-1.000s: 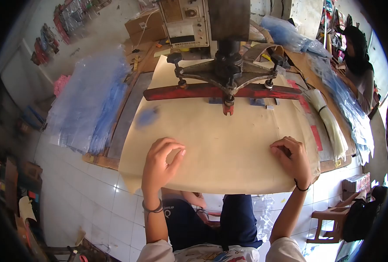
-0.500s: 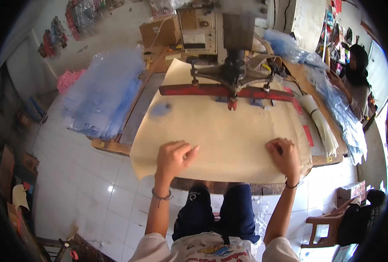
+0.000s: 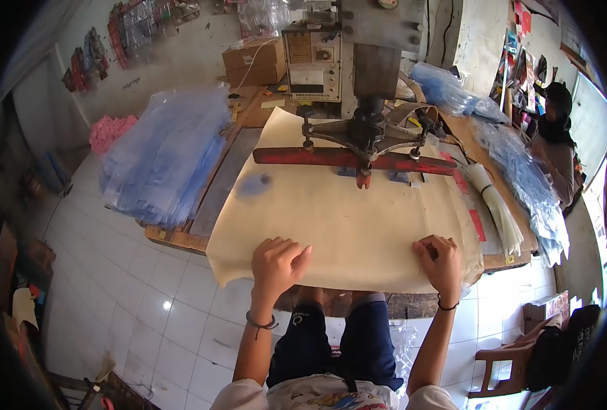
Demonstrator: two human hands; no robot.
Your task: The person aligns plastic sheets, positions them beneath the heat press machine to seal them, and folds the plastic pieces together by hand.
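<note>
A large tan sheet [image 3: 331,225] covers the middle of the worktable and hangs slightly over its front edge. My left hand [image 3: 279,263] is closed in a loose fist on the sheet's front left part, thumb sticking out. On the front right, my right hand [image 3: 440,261] lies with its fingers curled in, and nothing shows in them. Above the sheet's far part is a press head [image 3: 368,133] with a long red bar [image 3: 310,156]. Small blue pieces [image 3: 399,177] lie under the bar, and a bluish, blurred patch [image 3: 254,184] shows at the sheet's left.
Blue plastic sheets [image 3: 163,157] are stacked at the left, with a pink bundle [image 3: 112,132] behind. A bundle of pale strips [image 3: 498,208] and more clear plastic [image 3: 522,171] lie at the right. A control box [image 3: 312,65] stands behind. Another person [image 3: 556,143] is at the far right.
My view has tilted a little upward, so everything sits lower in the picture. Both hands keep much the same closed pose on the sheet.
</note>
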